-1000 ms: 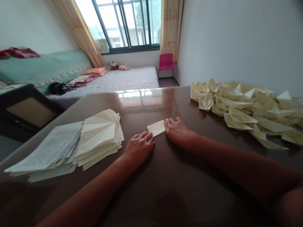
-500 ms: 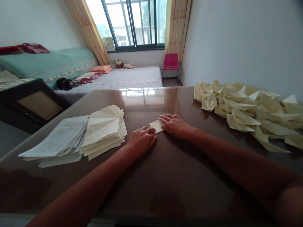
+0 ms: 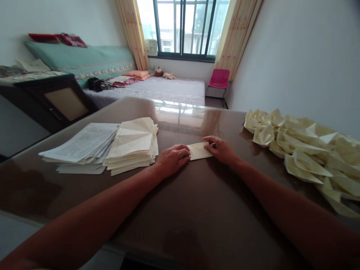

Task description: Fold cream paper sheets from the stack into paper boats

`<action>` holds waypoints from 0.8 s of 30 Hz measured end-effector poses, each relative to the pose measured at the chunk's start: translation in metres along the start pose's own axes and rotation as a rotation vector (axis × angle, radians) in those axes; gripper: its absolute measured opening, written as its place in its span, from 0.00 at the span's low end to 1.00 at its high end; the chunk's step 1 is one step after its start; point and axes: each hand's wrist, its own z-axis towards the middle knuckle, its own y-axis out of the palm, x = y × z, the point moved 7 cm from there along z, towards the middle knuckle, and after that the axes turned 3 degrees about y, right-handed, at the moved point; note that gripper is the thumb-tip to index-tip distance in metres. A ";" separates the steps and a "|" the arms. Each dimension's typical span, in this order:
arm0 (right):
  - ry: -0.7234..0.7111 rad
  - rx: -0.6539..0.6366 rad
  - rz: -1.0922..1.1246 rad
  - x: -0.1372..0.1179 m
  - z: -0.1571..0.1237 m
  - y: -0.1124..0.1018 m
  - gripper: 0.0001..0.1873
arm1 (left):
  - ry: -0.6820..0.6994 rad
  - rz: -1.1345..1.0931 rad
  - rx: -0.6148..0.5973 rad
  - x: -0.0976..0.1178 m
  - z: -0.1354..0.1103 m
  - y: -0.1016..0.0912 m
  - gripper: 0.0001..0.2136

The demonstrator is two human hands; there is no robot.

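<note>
A folded strip of cream paper [image 3: 197, 151] lies flat on the brown table in front of me. My left hand [image 3: 173, 159] rests at its left end, with bent fingers pressed on the paper. At the other end, my right hand [image 3: 221, 149] has its thumb on the paper and its index finger along the far edge; the remaining fingers are partly hidden. Left of my hands is a stack of cream sheets [image 3: 132, 140] with crease lines on the top one. Many folded cream paper pieces [image 3: 306, 146] are heaped at the right.
A pile of printed white sheets [image 3: 84, 140] overlaps the cream stack's left side. The glossy table [image 3: 180, 210] reflects the window. Behind it are a bed [image 3: 180, 90], a pink chair [image 3: 218, 78] and a dark cabinet [image 3: 66, 101]. A wall runs along the right.
My view has swung left, so the scene sits farther right. My right hand has lifted from its flat position and moved toward the strip's right end, uncovering more of the paper.
</note>
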 end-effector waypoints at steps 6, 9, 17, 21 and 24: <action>0.076 0.075 0.298 0.006 0.002 -0.004 0.16 | -0.174 -0.196 0.117 -0.022 0.002 -0.003 0.20; 0.087 0.060 0.455 0.004 0.002 -0.002 0.17 | -0.149 -0.229 0.161 -0.019 0.002 -0.006 0.27; 0.131 0.158 0.662 -0.014 -0.004 -0.010 0.25 | -0.171 -0.472 0.299 -0.013 -0.001 -0.019 0.32; 0.227 -0.118 0.924 -0.021 -0.007 0.013 0.23 | -0.168 -0.630 0.329 -0.014 0.001 -0.018 0.33; 0.246 -0.053 0.912 -0.018 -0.008 0.011 0.20 | -0.163 -0.703 0.311 -0.014 0.001 -0.014 0.29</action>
